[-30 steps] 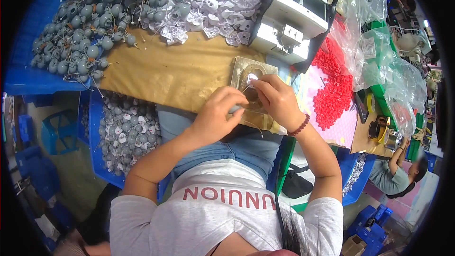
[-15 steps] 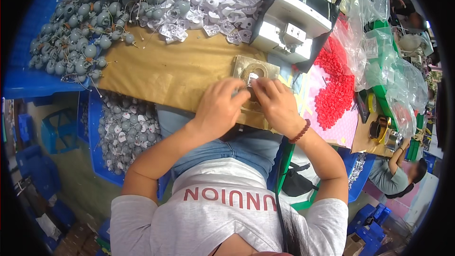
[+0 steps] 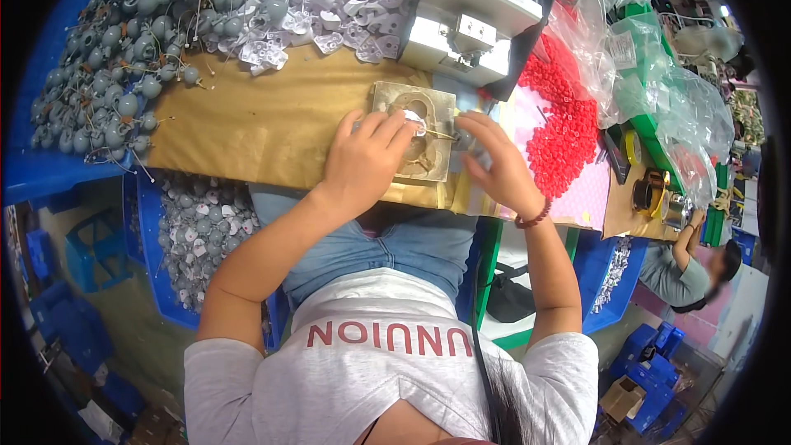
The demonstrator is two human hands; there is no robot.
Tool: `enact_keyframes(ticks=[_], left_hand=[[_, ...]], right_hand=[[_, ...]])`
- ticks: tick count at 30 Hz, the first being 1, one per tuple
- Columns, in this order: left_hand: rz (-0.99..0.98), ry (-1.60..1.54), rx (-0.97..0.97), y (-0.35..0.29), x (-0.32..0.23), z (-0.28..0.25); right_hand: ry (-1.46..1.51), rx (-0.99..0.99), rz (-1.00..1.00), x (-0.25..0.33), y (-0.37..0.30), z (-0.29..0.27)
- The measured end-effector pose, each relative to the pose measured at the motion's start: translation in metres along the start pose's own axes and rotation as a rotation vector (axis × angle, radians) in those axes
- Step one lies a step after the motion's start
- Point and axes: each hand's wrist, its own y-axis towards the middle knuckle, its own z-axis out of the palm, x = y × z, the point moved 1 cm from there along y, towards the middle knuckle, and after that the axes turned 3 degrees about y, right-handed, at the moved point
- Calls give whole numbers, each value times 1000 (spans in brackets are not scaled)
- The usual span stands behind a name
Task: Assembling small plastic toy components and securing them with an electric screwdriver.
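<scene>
Heaped at the desk's far left corner, grey round parts trailing thin wires; below the near edge, a blue bin filled with small grey-and-white pieces. Along the far edge, a spread of white flat pieces. At mid-desk, close to the near edge, a square tan fixture plate with a rounded recess. Resting on its left side, the left hand — fingers curled narrow, tips pinching a small white piece over the recess. Reaching from that piece toward the right, a thin brass-coloured pin. Just off the plate's right edge, the right hand — fingers bent and close together, tips at the pin's end; whether actually gripping it, cannot tell. Behind the plate, against the far edge, a white-and-grey machine. Further right, a pile of red beads on a pink sheet, then clear plastic bags toward the right edge.
</scene>
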Motion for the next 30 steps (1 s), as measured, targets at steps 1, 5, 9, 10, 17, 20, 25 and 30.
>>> enact_keyframes(ticks=[1,5,9,10,17,20,25,30], left_hand=[[7,-7,-5,1,0,-1],[13,-23,-26,3,0,-4],[11,-15,-39,2,1,-3],[12,-16,-36,2,0,-3],[25,-35,-49,4,2,-5],[31,-38,-50,4,3,-5],[35,-36,-63,3,4,-4],[41,-40,-85,3,6,-3]], right_hand=[[-69,5,-68,-4,2,5],[-61,-220,43,-22,5,22],[998,-85,523,-20,15,11],[1357,39,661,-18,18,5],[1410,11,411,-10,30,15],[1050,-102,371,-1,38,20],[1078,-146,344,-5,48,17],[1042,-72,501,-8,51,22]])
